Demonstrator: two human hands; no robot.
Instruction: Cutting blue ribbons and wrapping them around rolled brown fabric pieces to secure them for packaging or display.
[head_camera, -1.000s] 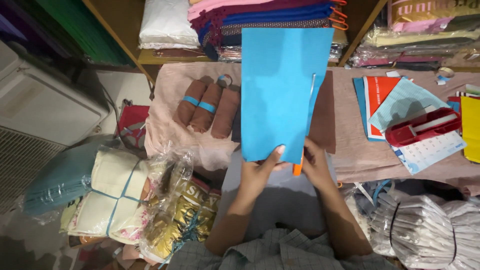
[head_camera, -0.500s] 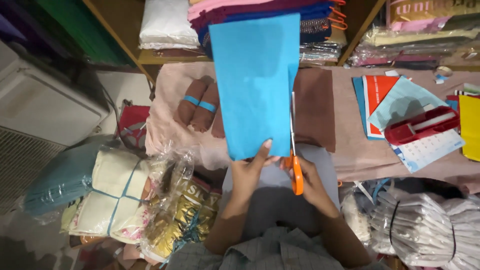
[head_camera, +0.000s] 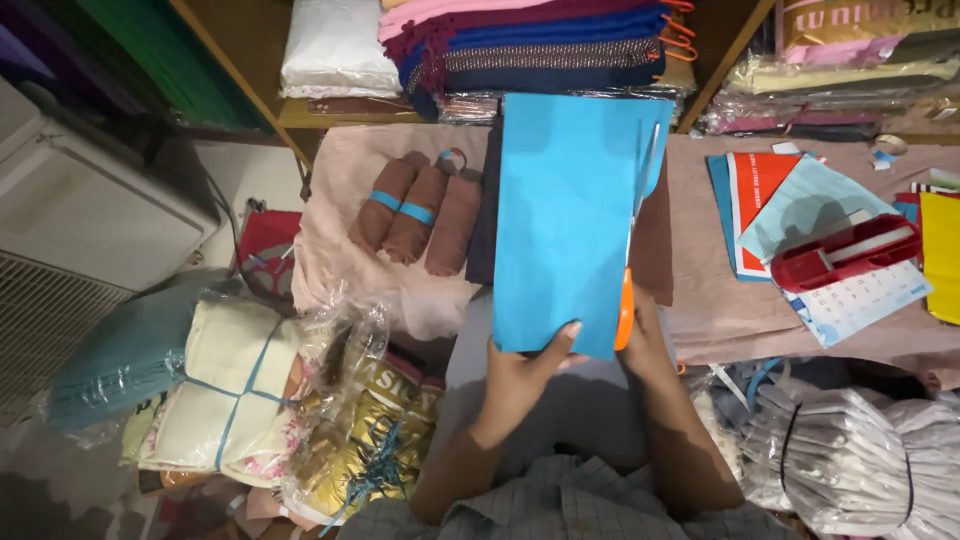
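Observation:
My left hand (head_camera: 522, 372) grips the bottom edge of a large blue paper sheet (head_camera: 568, 215), which stands upright over the pink-covered table (head_camera: 700, 290). My right hand (head_camera: 648, 338) holds orange-handled scissors (head_camera: 630, 270) whose blades run up along the sheet's right side. The hand itself is partly hidden behind the paper.
Three brown fabric rolls (head_camera: 415, 210) with blue bands lie on the table to the left. A red stapler (head_camera: 845, 252) rests on papers at the right. Folded fabrics (head_camera: 530, 35) fill the shelf behind. Plastic-wrapped bundles (head_camera: 300, 400) sit at lower left, and white bundles (head_camera: 860, 460) at lower right.
The scissors have travelled further up the sheet's right side. The sheet has shifted to the right and stands straighter. My left hand keeps its grip on the bottom edge.

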